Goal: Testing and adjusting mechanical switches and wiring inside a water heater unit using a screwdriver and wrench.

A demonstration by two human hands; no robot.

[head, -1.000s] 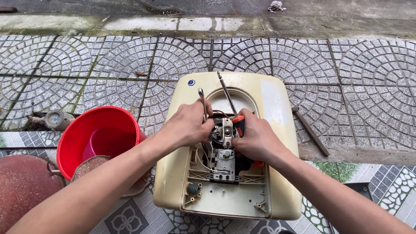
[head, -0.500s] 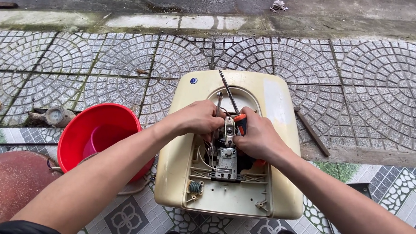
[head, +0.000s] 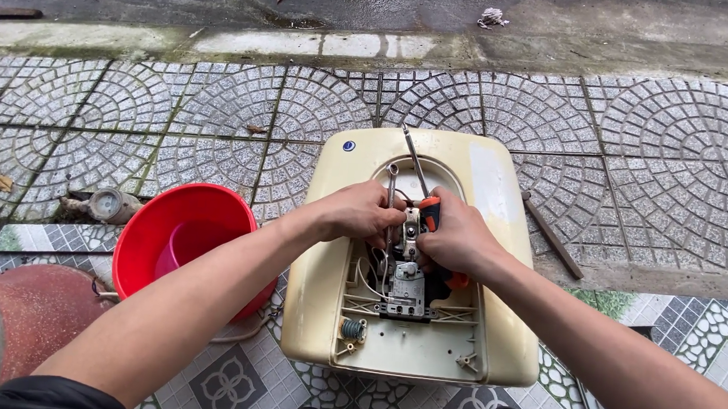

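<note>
Both hands inside an opened cream appliance casing

Centrally in the frame, a cream-coloured plastic casing (head: pixel 476 326) lies flat on patterned paving, its inner cavity open to the camera. Inside sits a grey switch block (head: pixel 407 290) with thin wires around it. The left hand (head: pixel 361 213) is curled narrow around a slim metal part at the cavity's upper edge. The right hand (head: pixel 458 238) is closed on a screwdriver (head: pixel 429 211) with an orange and black handle, whose metal shaft points up and left over the casing's top rim. The two hands almost touch above the switch block.

Just left of the casing stands a red bucket (head: pixel 163 223), a smaller pink container inside it. Further left, a round metal water meter (head: pixel 107 205) rests on the paving. At right, a dark rod (head: pixel 552 237) lies near the casing. Sandalled toes show at the bottom edge.
</note>
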